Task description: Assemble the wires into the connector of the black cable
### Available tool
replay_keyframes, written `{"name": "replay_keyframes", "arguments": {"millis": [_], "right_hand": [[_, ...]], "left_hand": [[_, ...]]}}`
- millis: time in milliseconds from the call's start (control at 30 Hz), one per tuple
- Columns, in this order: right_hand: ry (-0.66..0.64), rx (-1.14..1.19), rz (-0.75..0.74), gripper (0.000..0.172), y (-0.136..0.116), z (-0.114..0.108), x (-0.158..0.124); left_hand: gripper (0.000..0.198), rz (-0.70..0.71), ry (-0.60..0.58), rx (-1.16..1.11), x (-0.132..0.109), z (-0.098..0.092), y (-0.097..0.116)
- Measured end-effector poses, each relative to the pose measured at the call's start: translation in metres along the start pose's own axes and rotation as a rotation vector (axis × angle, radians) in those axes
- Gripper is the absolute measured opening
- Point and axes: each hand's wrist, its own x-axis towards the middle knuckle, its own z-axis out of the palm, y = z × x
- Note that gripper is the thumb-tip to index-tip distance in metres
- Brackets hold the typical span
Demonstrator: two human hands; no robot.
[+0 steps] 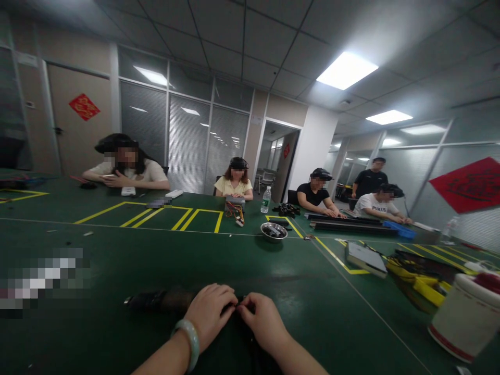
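My left hand [211,310], with a pale green bangle [190,336] on the wrist, and my right hand [262,319] meet at the near edge of the green table [156,260]. Both have fingers curled and pinched together on a long dark object [164,300] that lies flat and stretches to the left. The part under my fingers is hidden, and I cannot make out what the object is.
A metal bowl [274,230] sits mid-table. At right are a white cup [464,317], yellow and black parts [422,276] and a grey box [366,258]. Several people sit along the far side with long black devices [351,224]. Yellow tape lines [164,216] mark the table.
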Motion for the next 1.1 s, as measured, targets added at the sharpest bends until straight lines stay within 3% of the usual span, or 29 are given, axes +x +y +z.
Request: {"name": "replay_keyframes", "arguments": {"millis": [167,833,1100], "right_hand": [[-0.007,0.006,-0.012,0.011,0.003,0.001,0.001],[-0.025,0.050,-0.006,0.011,0.016,0.004,0.007],[-0.035,0.040,-0.006,0.011,0.009,-0.003,0.005]], "left_hand": [[0.014,-0.051,-0.013,0.007,0.000,-0.004,0.004],[0.015,-0.011,-0.024,0.002,0.003,0.001,-0.002],[0.013,-0.052,-0.034,0.007,0.003,-0.004,0.003]]}}
